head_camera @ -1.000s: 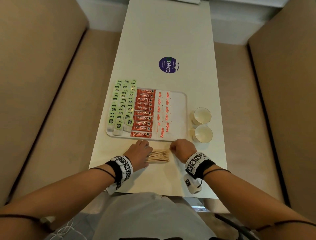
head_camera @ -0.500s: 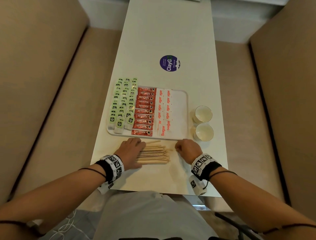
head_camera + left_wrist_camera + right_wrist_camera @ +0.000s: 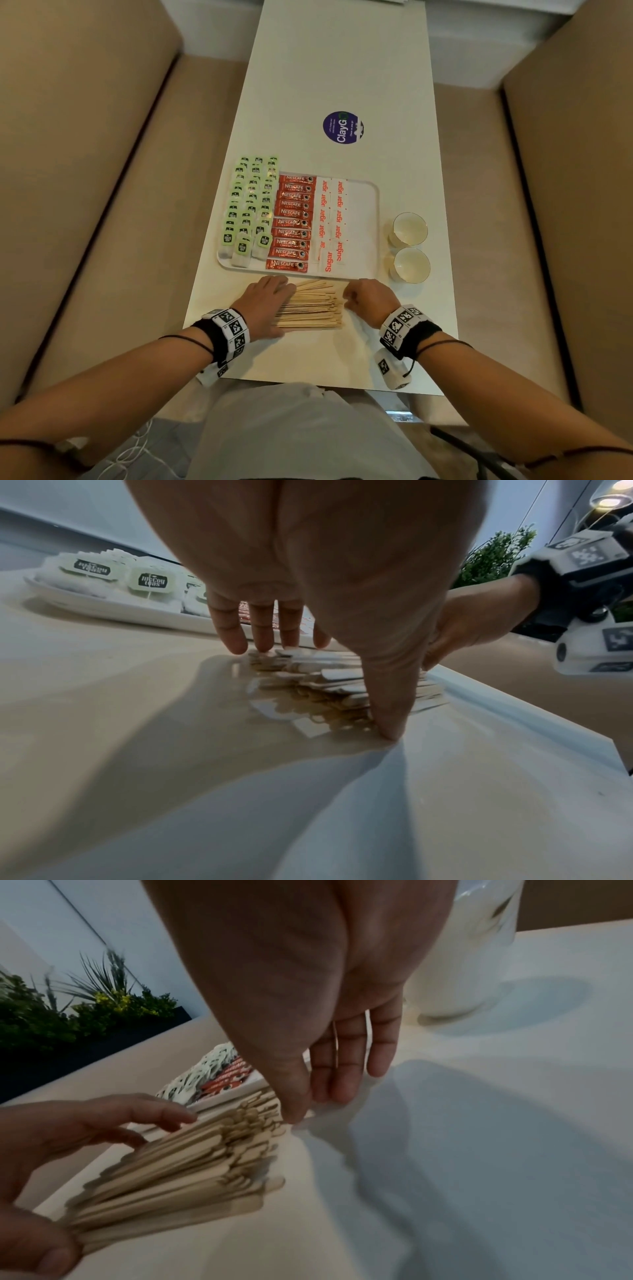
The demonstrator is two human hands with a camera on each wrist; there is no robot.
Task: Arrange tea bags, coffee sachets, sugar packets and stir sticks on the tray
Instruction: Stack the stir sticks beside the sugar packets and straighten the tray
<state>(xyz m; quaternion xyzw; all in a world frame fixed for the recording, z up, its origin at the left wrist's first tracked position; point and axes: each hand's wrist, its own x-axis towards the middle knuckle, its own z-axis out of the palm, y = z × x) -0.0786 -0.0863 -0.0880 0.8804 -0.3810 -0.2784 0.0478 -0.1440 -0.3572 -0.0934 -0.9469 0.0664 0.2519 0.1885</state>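
Note:
A white tray (image 3: 371, 226) holds rows of green-tagged tea bags (image 3: 250, 205), red coffee sachets (image 3: 293, 219) and white sugar packets (image 3: 330, 222); its right strip is bare. A loose pile of wooden stir sticks (image 3: 313, 305) lies on the table in front of the tray. My left hand (image 3: 270, 301) spans the pile's left end, fingers straight over the sticks (image 3: 342, 674) and thumb tip pressed on the table. My right hand (image 3: 356, 298) is at the pile's right end, fingers straight and pointing down, thumb touching the stick ends (image 3: 178, 1172).
Two white cups (image 3: 409, 229) (image 3: 411, 264) stand right of the tray. A round purple sticker (image 3: 343, 127) lies farther up the long white table (image 3: 335, 68). Beige sofas flank the table on both sides. The table's near edge is close behind my wrists.
The tight bundle of sticks has spread into a wider, looser pile. My left hand flattened over its left end; my right hand shifted right, then came back to the stick ends.

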